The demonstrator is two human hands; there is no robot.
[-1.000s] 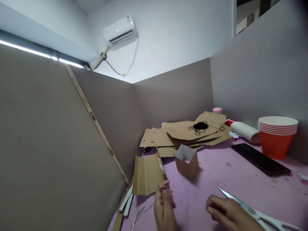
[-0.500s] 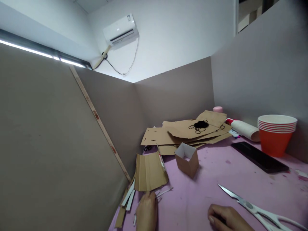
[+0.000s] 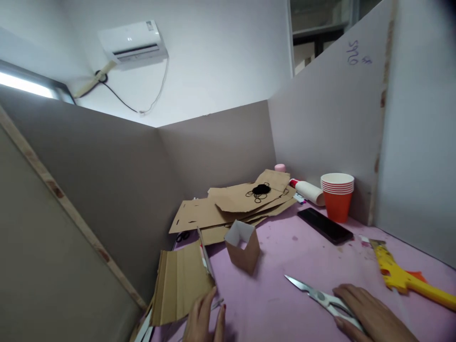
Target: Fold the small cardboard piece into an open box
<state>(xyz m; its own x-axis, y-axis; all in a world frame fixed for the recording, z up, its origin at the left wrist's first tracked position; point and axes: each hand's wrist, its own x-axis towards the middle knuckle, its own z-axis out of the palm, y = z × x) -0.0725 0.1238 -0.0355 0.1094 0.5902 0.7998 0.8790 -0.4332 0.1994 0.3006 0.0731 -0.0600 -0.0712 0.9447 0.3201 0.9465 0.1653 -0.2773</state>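
My left hand is at the bottom of the view, fingers apart and holding nothing. It lies by the lower right corner of a creased cardboard piece, over thin strips partly hidden behind it. At the lower right, my right hand closes over the white handles of a pair of scissors, its thumb on the near handle. The scissors lie on the pink cloth, blades pointing up and left. Between the hands and farther back stands a small open cardboard box with a white inside.
Flat cardboard sheets with black cord lie at the back. On the right are a black phone, stacked orange cups, a paper roll and a yellow glue gun. Grey partitions border the table.
The view has turned right, bringing the glue gun in. My right hand has moved from beside the scissors onto their handles. My left hand has opened from its curled pose near the strips.
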